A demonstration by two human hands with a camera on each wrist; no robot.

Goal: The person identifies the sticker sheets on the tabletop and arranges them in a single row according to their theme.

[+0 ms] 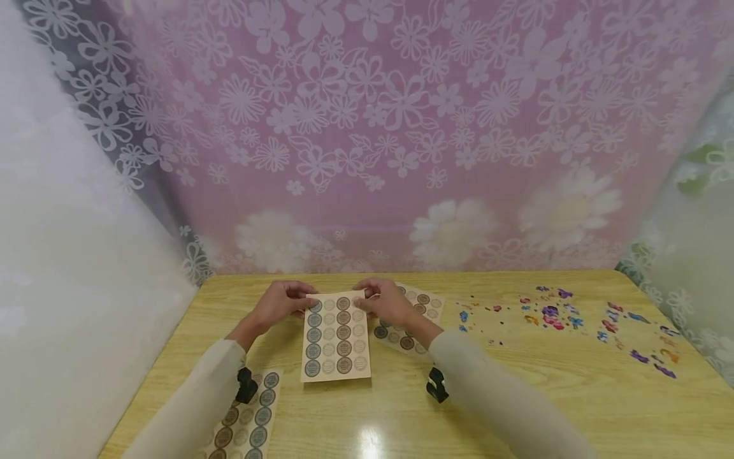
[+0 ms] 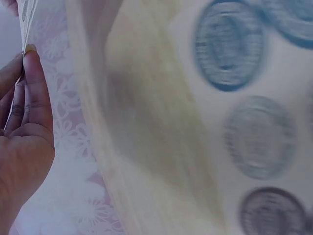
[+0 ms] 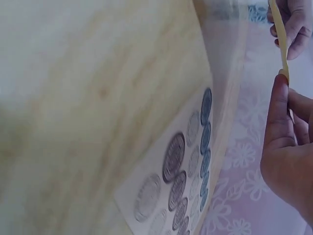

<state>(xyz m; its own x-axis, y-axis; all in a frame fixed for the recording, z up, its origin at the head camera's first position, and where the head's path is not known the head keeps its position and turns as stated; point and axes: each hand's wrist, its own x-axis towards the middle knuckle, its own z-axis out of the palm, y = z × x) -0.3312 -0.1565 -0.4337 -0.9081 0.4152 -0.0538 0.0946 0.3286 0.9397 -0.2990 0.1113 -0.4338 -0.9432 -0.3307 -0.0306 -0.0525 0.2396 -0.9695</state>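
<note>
Round-label sticker sheet [image 1: 336, 338] is at lower centre of the head view, long axis running down-frame from your grip; your left hand [image 1: 280, 306] and right hand [image 1: 391, 303] pinch its top corners, equally near.

Front sheet [image 1: 249, 417] left of held sheet [image 1: 336, 338], rear sheet [image 1: 400, 340] right, pieces [image 1: 551, 311] farther right on table [image 1: 516, 382]

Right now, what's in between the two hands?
A sheet of printed circles. The left hand and the right hand pinch it near its upper corners. You can see that in the head view.
</note>
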